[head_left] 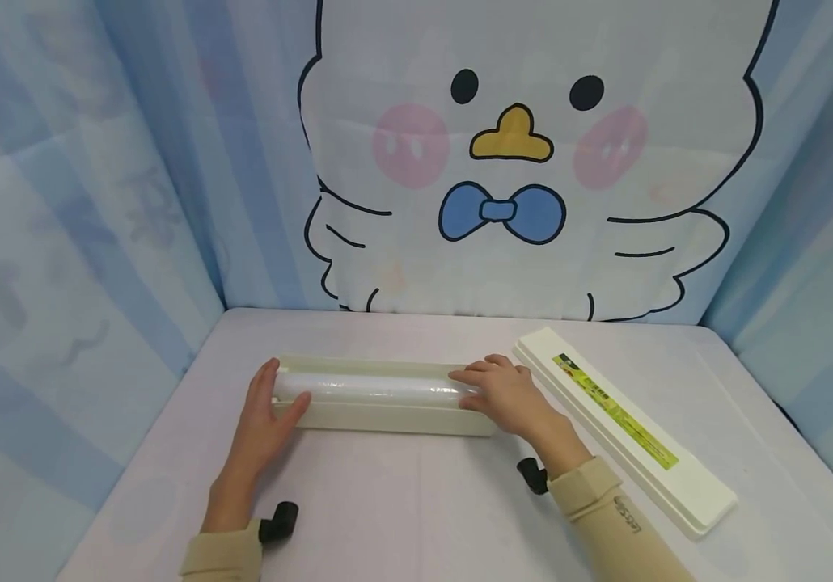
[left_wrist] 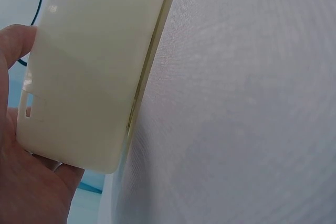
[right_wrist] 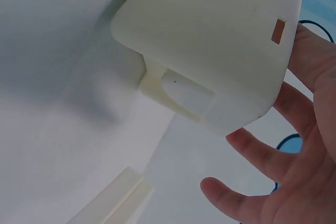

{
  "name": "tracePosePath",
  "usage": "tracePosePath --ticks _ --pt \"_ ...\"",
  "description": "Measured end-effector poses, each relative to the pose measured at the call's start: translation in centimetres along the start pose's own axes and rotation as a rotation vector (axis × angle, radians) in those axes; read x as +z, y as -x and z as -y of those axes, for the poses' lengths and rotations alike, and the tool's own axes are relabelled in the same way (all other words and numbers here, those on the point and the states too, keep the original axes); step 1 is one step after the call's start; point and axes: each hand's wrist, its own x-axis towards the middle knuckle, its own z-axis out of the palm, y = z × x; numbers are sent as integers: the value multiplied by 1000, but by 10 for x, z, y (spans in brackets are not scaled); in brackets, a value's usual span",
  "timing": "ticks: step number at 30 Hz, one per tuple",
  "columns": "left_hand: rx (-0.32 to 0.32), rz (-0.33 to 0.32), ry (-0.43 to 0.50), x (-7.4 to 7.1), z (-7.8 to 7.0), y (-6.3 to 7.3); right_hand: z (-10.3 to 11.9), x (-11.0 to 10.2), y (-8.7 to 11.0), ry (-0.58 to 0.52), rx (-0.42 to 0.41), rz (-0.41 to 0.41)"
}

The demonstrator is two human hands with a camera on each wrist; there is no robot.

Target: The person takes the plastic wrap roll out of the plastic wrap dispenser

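A long cream-white plastic box (head_left: 387,419), without a cover, lies across the table with a shiny roll of clear film (head_left: 380,390) inside. My left hand (head_left: 260,420) holds the box's left end, its thumb over the front rim and its fingers round the end. In the left wrist view the thumb (left_wrist: 18,40) lies at the box's edge. At the right end, my right hand (head_left: 511,400) rests its spread fingers on the roll and rim. The right wrist view shows the box end (right_wrist: 210,40) with a cut-out; thumb and forefinger tips are hidden behind it.
A long white lid (head_left: 623,432) with a yellow-green label lies slanting on the table (head_left: 387,509) at the right. Black wrist-worn pieces stick out beside both cuffs. A cloth backdrop (head_left: 264,162) with a cartoon bird stands behind the table and around its sides.
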Motion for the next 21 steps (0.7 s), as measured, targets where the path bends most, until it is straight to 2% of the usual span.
tracePosePath --ticks 14,21 --pt "9 -7 14 -1 -1 1 5 -2 -8 -5 23 56" --pt "11 -6 15 -1 0 0 6 1 -9 3 26 52"
